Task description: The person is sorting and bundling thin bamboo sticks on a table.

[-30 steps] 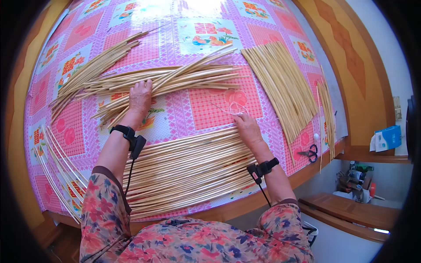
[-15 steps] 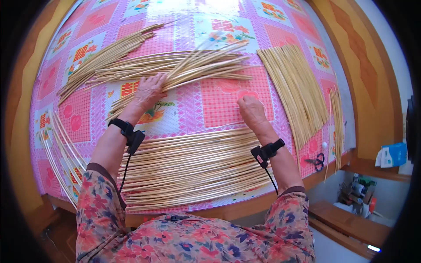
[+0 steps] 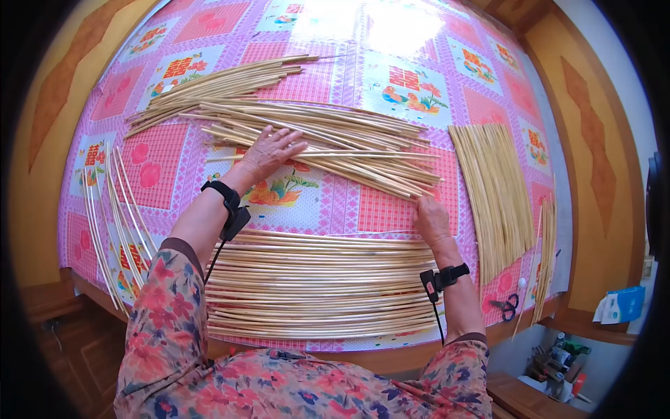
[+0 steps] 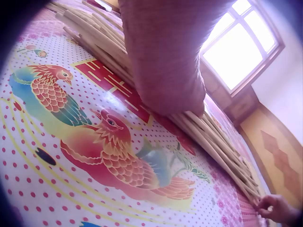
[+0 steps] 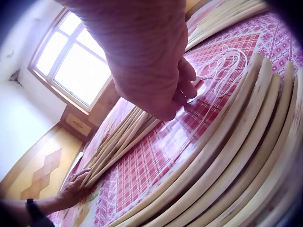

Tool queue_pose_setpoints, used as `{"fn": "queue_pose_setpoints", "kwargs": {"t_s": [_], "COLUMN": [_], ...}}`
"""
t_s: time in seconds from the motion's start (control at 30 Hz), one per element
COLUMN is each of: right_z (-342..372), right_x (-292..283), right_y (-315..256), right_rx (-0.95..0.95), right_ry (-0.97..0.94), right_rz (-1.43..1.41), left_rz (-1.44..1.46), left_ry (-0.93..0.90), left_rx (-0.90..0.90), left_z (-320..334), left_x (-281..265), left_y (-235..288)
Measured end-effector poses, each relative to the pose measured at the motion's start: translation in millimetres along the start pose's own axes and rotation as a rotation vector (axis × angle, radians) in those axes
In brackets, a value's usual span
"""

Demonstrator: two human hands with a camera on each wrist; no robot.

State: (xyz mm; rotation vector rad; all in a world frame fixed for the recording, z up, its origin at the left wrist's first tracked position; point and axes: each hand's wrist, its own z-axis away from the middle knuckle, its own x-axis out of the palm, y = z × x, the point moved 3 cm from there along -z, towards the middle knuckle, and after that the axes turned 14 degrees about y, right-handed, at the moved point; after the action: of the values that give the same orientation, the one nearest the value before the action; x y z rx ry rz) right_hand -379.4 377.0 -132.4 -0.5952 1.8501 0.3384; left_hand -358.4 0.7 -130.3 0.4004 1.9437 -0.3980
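Note:
My left hand (image 3: 271, 155) lies with fingers extended over a loose heap of pale, peeled plant stalks (image 3: 335, 126) in the middle of the table. Several stalks (image 3: 377, 174) in this heap slant from under that hand toward my right hand (image 3: 433, 220). The right fingers are curled, close to these stalks' right ends. In the right wrist view, a looped white string (image 5: 227, 66) runs out from the curled fingers (image 5: 187, 78), which grip it. Just below the right hand is the top edge of a row of parallel stalks (image 3: 328, 286).
A flat panel of stalks (image 3: 495, 202) lies at the right, with scissors (image 3: 506, 306) and a thin bundle (image 3: 546, 251) beside it. Another heap (image 3: 216, 91) is at the back left, and loose thin stalks (image 3: 122, 223) at the left. A patterned pink cloth (image 3: 153, 164) covers the table.
The slanting stalks have swung from pointing up and right to pointing down and right, with their ends now by the right hand. The left hand's fingers have spread over the heap.

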Motion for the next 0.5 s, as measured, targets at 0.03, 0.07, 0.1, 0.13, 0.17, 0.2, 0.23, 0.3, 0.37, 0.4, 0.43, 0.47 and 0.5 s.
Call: {"fn": "queue_pose_setpoints", "kwargs": {"t_s": [0.03, 0.07, 0.1, 0.13, 0.17, 0.2, 0.23, 0.3, 0.37, 0.4, 0.43, 0.47, 0.5], "right_z": [-4, -8, -13, -15, -15, -16, -21, -33, -44, -45, -49, -52, -54], "right_x": [-10, -19, -24, -31, -36, -40, -47, -84, -116, -132, -148, -166, -182], "right_y": [-1, -2, -1, 5, 12, 21, 23, 21, 19, 18, 17, 14, 12], "right_rx": [0.041, 0.082, 0.086, 0.214, 0.343, 0.467, 0.590, 0.650, 0.770, 0.777, 0.726, 0.671, 0.670], "right_ry": [0.035, 0.071, 0.064, 0.107, 0.151, 0.213, 0.274, 0.416, 0.485, 0.491, 0.571, 0.646, 0.651], "right_rz": [-0.054, -0.109, -0.107, -0.229, -0.350, -0.623, -0.898, -1.227, -1.386, -1.379, -1.418, -1.457, -1.456], "left_rz": [-0.031, -0.020, -0.013, -0.017, -0.021, -0.031, -0.021, 0.031, 0.163, 0.252, 0.333, 0.374, 0.416], "left_ry": [-0.046, -0.094, -0.098, -0.079, -0.060, -0.069, -0.070, -0.028, 0.016, -0.010, -0.034, -0.061, -0.088], "left_rx": [-0.040, -0.131, -0.130, -0.119, -0.108, -0.119, -0.111, -0.078, -0.019, -0.005, 0.009, 0.019, 0.028], "left_z": [-1, -1, -1, 0, 2, 1, 4, 11, 19, 27, 34, 43, 52], "left_x": [2, 3, 3, 2, 0, -8, -12, -24, -39, -43, -49, -56, -63], "left_y": [-1, -2, -5, -5, -3, 0, 2, 13, 32, 44, 55, 70, 87]}}
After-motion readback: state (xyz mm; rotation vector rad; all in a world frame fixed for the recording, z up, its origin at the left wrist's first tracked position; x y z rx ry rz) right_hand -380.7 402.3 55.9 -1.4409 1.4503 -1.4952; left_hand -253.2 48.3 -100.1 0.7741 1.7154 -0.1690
